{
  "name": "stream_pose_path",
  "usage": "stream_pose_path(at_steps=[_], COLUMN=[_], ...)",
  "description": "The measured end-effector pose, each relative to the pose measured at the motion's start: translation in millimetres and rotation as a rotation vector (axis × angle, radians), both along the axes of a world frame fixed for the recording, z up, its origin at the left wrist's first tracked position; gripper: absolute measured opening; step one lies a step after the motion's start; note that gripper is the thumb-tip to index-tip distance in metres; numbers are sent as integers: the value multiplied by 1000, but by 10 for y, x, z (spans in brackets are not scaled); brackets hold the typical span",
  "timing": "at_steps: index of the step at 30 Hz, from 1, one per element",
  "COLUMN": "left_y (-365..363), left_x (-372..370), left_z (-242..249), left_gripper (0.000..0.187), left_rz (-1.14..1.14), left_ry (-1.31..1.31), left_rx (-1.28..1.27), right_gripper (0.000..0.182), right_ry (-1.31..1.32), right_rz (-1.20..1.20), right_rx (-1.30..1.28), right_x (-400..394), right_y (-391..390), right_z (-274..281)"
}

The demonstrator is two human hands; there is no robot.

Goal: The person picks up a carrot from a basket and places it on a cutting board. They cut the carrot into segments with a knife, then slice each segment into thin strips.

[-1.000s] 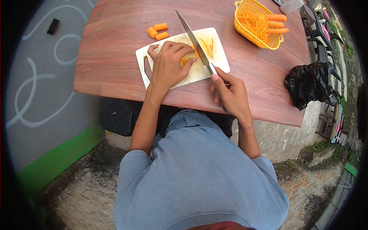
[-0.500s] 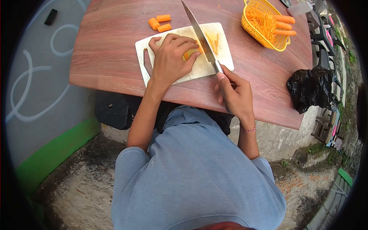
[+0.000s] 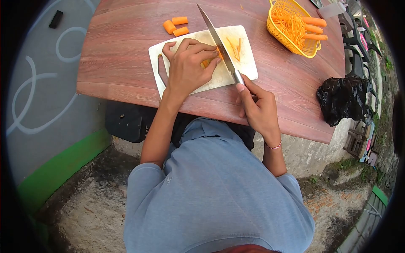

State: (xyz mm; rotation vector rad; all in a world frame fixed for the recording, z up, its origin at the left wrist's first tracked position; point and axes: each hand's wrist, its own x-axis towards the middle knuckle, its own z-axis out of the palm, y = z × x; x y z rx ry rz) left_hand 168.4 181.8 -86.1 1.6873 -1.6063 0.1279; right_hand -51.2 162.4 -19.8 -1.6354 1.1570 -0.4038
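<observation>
My left hand (image 3: 190,63) rests over the white cutting board (image 3: 202,88), its fingers curled on an orange carrot piece (image 3: 205,63) that shows only partly beneath them. The handle of a long knife (image 3: 217,40) is in my right hand (image 3: 259,107). Its blade lies across the board, right beside my left fingertips and the carrot. Several thin carrot strips (image 3: 234,48) lie on the board to the right of the blade. Past the board's far left edge are three short carrot chunks (image 3: 180,20) on the table.
The reddish wooden table (image 3: 118,55) holds a yellow basket (image 3: 283,39) with shredded carrot and three longer carrots (image 3: 314,29) at the upper right. A black plastic bag (image 3: 342,99) is at the table's right edge. A translucent bottle (image 3: 331,9) stands at the far right.
The knife and my right hand have shifted slightly, with the blade tip a little further left and nearer. My left hand stays on the carrot piece.
</observation>
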Motion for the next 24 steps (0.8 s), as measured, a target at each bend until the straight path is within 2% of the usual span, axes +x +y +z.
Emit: stream_pose_path(at_steps=[5, 7, 11, 14, 16, 24], left_y=[26, 20, 10, 11, 28, 39], left_x=[-11, -10, -19, -19, -26, -30], left_z=[37, 38, 33, 4, 3, -3], left_gripper=[12, 11, 10, 10, 11, 13], left_rz=[12, 12, 7, -8, 4, -6], left_ry=[-27, -49, -66, -42, -55, -96], left_rx=[54, 61, 64, 5, 8, -3], right_gripper=[38, 35, 35, 37, 41, 43], right_ry=[118, 162, 141, 32, -52, -105], right_rz=[40, 78, 67, 53, -1, -41], right_rx=[-98, -268, -307, -244, 63, 101], right_x=[29, 64, 246, 318, 319, 164], right_y=[76, 92, -74, -256, -323, -234], right_z=[80, 109, -19, -132, -38, -10])
